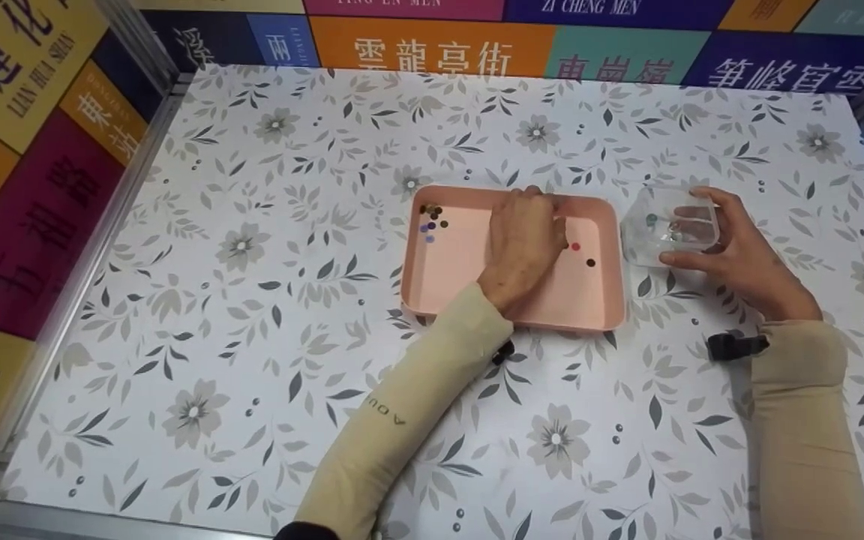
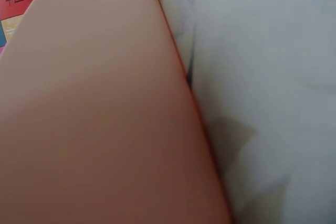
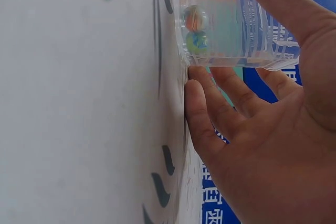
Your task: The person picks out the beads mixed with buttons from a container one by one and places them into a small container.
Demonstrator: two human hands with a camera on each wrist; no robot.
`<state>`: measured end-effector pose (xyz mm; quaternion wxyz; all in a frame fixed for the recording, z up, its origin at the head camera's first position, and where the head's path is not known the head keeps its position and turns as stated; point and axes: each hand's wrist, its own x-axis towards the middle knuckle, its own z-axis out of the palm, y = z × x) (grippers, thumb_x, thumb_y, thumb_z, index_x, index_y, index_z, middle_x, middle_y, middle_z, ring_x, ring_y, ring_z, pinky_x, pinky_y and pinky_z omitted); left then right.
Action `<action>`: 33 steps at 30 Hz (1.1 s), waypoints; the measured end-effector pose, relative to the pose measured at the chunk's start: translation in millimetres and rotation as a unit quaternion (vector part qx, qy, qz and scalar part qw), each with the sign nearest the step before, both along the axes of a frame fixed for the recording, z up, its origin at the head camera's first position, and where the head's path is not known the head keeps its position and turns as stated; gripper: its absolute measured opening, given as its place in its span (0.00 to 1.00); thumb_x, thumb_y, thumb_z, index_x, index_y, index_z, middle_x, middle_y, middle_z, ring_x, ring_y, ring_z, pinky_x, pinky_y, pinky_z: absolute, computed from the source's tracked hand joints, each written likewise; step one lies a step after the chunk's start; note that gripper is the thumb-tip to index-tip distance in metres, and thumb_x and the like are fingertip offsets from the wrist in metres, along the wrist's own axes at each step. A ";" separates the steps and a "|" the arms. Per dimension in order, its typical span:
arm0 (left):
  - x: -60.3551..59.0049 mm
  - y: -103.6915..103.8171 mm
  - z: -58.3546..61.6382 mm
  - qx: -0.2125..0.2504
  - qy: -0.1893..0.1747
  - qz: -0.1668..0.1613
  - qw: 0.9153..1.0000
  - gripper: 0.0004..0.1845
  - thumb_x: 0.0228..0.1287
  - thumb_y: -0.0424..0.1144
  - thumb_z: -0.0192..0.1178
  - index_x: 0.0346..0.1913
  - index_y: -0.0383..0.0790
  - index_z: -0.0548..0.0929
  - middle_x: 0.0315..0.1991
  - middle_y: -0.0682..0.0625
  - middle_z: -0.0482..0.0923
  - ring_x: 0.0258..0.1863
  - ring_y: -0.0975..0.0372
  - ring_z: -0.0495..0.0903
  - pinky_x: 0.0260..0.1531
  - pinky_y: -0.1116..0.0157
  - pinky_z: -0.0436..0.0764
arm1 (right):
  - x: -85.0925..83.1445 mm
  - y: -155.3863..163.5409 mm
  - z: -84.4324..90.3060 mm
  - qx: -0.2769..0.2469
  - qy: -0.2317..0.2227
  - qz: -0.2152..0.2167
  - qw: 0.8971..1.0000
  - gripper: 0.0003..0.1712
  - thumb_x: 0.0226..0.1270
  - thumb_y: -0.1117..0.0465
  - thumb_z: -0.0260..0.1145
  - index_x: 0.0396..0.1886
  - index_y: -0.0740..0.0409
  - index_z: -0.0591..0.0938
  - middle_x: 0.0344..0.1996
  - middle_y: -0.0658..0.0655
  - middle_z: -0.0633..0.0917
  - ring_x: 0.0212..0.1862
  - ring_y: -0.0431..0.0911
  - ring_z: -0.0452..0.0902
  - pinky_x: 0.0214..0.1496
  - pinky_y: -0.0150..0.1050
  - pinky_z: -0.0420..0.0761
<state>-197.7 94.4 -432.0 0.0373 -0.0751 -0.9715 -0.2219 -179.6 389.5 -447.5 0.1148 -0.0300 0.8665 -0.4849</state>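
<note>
A shallow pink tray (image 1: 458,296) sits on the table, with my left hand (image 1: 523,244) reaching down into it. The fingers of that hand bend toward the tray floor; what they touch or hold is hidden beneath them. Several small dark and blue round pieces (image 1: 432,225) lie in the tray's left corner. A red piece (image 1: 576,247) and a black piece (image 1: 591,263) lie right of the hand. To the right of the tray, my right hand (image 1: 751,255) grips a clear plastic box (image 1: 646,251) between thumb and fingers. Glass marbles (image 3: 197,42) show inside it.
A white tablecloth (image 1: 267,360) with grey flowers and leaves covers the table. Colourful printed panels (image 1: 432,49) stand along the back and sides. A black strap piece (image 1: 736,346) juts from the right wrist. The left wrist view is mostly a blurred pinkish surface (image 2: 105,145).
</note>
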 end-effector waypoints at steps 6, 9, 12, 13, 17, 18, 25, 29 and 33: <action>4.3 1.3 -1.5 -0.032 -0.020 0.019 0.999 0.11 0.72 0.45 0.62 0.50 0.50 0.90 0.48 0.54 0.86 0.55 0.59 0.81 0.58 0.59 0.75 | -0.2 -1.1 -1.6 -0.007 0.002 0.000 1.000 0.56 0.64 0.64 0.77 0.80 0.33 0.52 0.73 0.52 0.69 0.68 0.38 0.70 0.56 0.20 0.73; 4.6 1.4 -2.2 -0.043 -0.019 0.021 0.999 0.10 0.71 0.45 0.63 0.49 0.50 0.91 0.51 0.55 0.86 0.58 0.59 0.80 0.56 0.58 0.75 | -0.5 -0.8 -2.2 -0.007 0.001 0.000 1.000 0.56 0.64 0.64 0.77 0.80 0.33 0.52 0.73 0.53 0.69 0.68 0.39 0.70 0.56 0.20 0.73; 4.5 1.1 -3.1 -0.047 -0.013 0.019 0.999 0.10 0.71 0.43 0.63 0.49 0.49 0.91 0.51 0.53 0.86 0.57 0.58 0.80 0.53 0.58 0.77 | -0.8 -0.4 -2.3 -0.005 0.001 0.000 1.000 0.56 0.65 0.63 0.77 0.81 0.33 0.52 0.73 0.53 0.69 0.69 0.39 0.70 0.56 0.20 0.73; 4.6 0.9 -3.1 -0.047 -0.011 0.019 0.999 0.10 0.70 0.42 0.63 0.49 0.48 0.91 0.51 0.52 0.86 0.56 0.58 0.80 0.53 0.58 0.78 | -0.9 -0.3 -2.2 -0.006 0.001 0.001 1.000 0.56 0.65 0.63 0.76 0.81 0.33 0.51 0.73 0.53 0.69 0.69 0.39 0.70 0.56 0.20 0.73; 5.1 0.4 -3.6 -0.038 -0.018 0.012 0.999 0.13 0.69 0.38 0.64 0.53 0.43 0.90 0.53 0.48 0.84 0.54 0.56 0.80 0.52 0.61 0.83 | -0.9 0.0 -1.2 -0.003 0.001 0.003 1.000 0.56 0.65 0.63 0.76 0.81 0.34 0.51 0.73 0.52 0.69 0.69 0.38 0.70 0.55 0.20 0.73; 5.2 0.3 -3.7 -0.035 -0.021 0.009 0.999 0.13 0.69 0.36 0.63 0.54 0.42 0.89 0.54 0.47 0.84 0.54 0.56 0.80 0.52 0.62 0.84 | -0.9 0.0 -1.0 -0.002 0.002 0.004 1.000 0.56 0.65 0.63 0.76 0.81 0.34 0.51 0.73 0.52 0.69 0.69 0.37 0.70 0.55 0.20 0.73; 5.0 -0.1 -4.6 -0.016 -0.041 -0.005 0.999 0.15 0.70 0.30 0.59 0.55 0.40 0.88 0.56 0.47 0.82 0.56 0.58 0.77 0.56 0.67 0.81 | -0.2 0.0 -1.2 0.001 0.002 0.003 1.000 0.56 0.65 0.62 0.76 0.81 0.34 0.51 0.73 0.52 0.69 0.68 0.36 0.70 0.55 0.19 0.73; 4.0 0.7 -5.1 0.007 -0.052 -0.004 0.999 0.15 0.71 0.28 0.58 0.55 0.39 0.88 0.55 0.49 0.83 0.53 0.60 0.78 0.52 0.69 0.81 | -0.8 0.5 -1.4 0.006 0.000 0.001 1.000 0.56 0.65 0.62 0.76 0.81 0.34 0.51 0.74 0.53 0.69 0.68 0.37 0.70 0.55 0.19 0.72; 3.6 0.1 -5.9 0.037 -0.060 -0.009 0.997 0.12 0.71 0.26 0.56 0.46 0.38 0.89 0.43 0.49 0.85 0.39 0.62 0.80 0.36 0.70 0.79 | -0.8 1.4 -1.6 0.010 -0.003 0.001 1.000 0.56 0.65 0.61 0.77 0.81 0.33 0.51 0.75 0.54 0.68 0.69 0.39 0.69 0.55 0.19 0.72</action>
